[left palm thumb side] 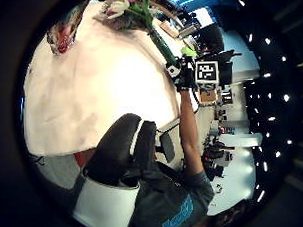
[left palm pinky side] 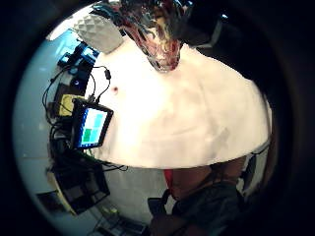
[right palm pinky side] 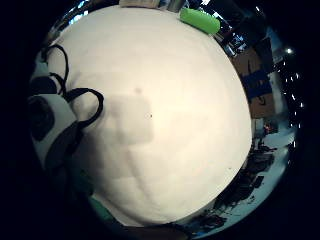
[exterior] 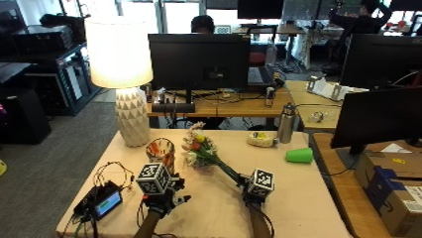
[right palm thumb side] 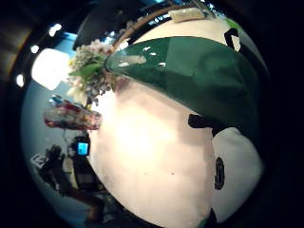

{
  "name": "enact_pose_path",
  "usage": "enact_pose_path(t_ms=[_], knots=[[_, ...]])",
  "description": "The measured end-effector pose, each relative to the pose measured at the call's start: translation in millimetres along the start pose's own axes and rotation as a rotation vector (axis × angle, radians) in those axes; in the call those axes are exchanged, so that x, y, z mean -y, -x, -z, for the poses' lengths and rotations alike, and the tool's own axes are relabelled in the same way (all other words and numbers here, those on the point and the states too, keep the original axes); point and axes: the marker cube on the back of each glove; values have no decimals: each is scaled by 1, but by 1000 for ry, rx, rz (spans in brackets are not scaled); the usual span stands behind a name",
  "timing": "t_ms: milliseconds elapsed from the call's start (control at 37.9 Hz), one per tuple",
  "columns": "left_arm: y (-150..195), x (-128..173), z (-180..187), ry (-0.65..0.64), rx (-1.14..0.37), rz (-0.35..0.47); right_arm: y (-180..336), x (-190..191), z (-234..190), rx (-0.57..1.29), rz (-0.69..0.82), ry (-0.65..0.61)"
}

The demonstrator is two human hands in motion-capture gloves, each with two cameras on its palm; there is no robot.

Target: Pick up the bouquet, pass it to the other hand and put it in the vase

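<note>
Right hand holds the bouquet by the lower end of its green stem, its grip closed around the stem. The bouquet is lifted above the counter, and its long axis is tilted: the stem runs from the right hand up and away toward the person's left, and the flower heads point toward the far side of the counter. The flowers are just beside the vase, at its right, and slightly above its mouth.

The left hand hovers over the near part of the counter, in front of the vase, and holds nothing. Whether its grip is spread or curled cannot be told from the views.

The vase is a clear glass with red and orange pattern, standing upright near the middle of the counter. In the outside view no flowers are inside it. Behind it, at the far left corner, stands a lamp with a white faceted base. A small device with a lit screen and black cables lies at the near left edge. At the right side of the counter, a green cup lies on its side, with a metal bottle standing upright behind it, both well apart from the bouquet.
</note>
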Motion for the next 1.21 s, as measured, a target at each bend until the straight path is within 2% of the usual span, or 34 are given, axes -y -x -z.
enact_pose_path(t_ms=[132,211,396,501,580,818,1029,1108,1213], knots=[[-12,17,13,-22,-67,-29,5,0,19,149,-2,-73],[-24,29,28,-46,-172,-53,14,-1,40,288,14,-125],[-63,59,77,-66,-658,-134,42,-20,91,659,67,-148],[-84,74,96,-46,-942,-190,61,-28,108,857,128,-130],[-103,83,109,-24,-1091,-218,75,-30,114,1009,181,-99],[-151,108,127,19,-1233,-323,114,-48,128,1332,362,23],[-187,115,141,59,-1278,-435,138,-56,125,1435,457,121],[-196,115,145,48,-1313,-443,144,-55,118,1438,475,155],[-201,116,143,-6,-1295,-410,147,-54,112,1448,511,177]])
